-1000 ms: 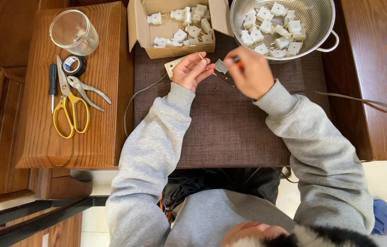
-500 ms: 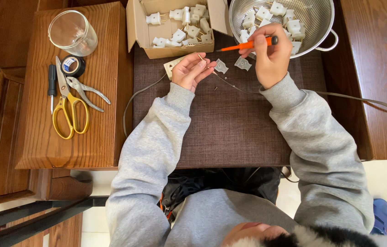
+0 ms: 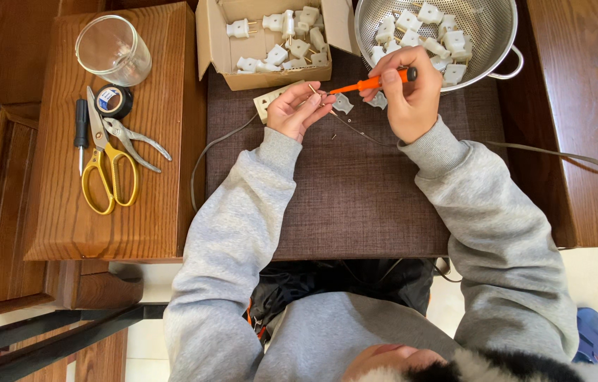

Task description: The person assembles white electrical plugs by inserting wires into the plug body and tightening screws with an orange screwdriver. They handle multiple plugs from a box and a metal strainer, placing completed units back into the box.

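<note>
Both forearms in grey sweatshirt sleeves come up from the near edge and angle inward, so the hands meet over the far part of the dark brown woven mat [image 3: 355,205]. The right hand [image 3: 406,95] is curled into a loose fist around an orange-handled screwdriver [image 3: 370,83], thumb on top near its black cap, with the shaft pointing left toward the other hand. The left hand [image 3: 300,107] sits palm-up-ish, fingers bent and pinched together on a tiny metal part right where the screwdriver tip lands; honestly it's too small to tell what exactly the part is. A thin grey cord [image 3: 560,157] runs from just below the hands off to the right, and another stretch loops away on the left side of the mat. Just beside the hands on the mat lie a couple of small white plastic plug pieces [image 3: 343,104], and a beige socket strip [image 3: 271,100] peeks out from under the left hand. Far side: an open cardboard box [image 3: 218,49] holding white plugs, and to its right a steel colander [image 3: 486,39] full of more of them. On the wooden stool [image 3: 150,191] to the left: a clear glass jar [image 3: 112,49], a roll of black tape [image 3: 113,100], yellow-handled scissors [image 3: 108,170], metal pliers [image 3: 135,141] and a black screwdriver [image 3: 81,131].
</note>
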